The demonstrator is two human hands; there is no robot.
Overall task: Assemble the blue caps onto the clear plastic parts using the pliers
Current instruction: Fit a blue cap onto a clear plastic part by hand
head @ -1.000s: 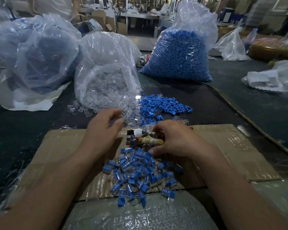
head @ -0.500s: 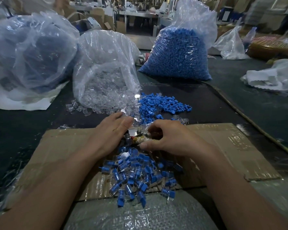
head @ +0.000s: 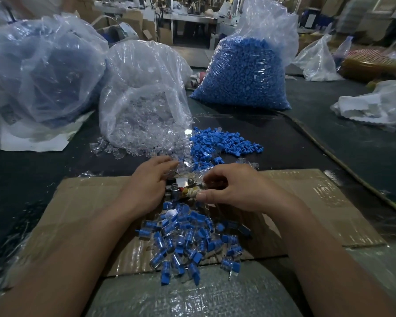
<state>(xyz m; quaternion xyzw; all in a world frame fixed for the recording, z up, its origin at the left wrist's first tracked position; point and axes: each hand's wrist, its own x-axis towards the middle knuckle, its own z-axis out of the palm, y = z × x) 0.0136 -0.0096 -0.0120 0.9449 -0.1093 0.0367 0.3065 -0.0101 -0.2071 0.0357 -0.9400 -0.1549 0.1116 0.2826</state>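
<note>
The dark worktop is carrying three plastic bags along its far side: a hazy bag at the far left, a bag of clear parts in the middle, its mouth spilling toward the person, and a bag of blue caps to its right. A cardboard sheet is lying at the near edge. A heap of capped parts is sitting on the sheet's near middle. Loose caps are lying just beyond its far edge.

The hands are working apart. The left hand is reaching into the spilled clear parts; whether it is pinching one cannot be told. The right hand is curling around the wrapped handle of the pliers, which are sitting between both hands at the sheet's far edge.
</note>
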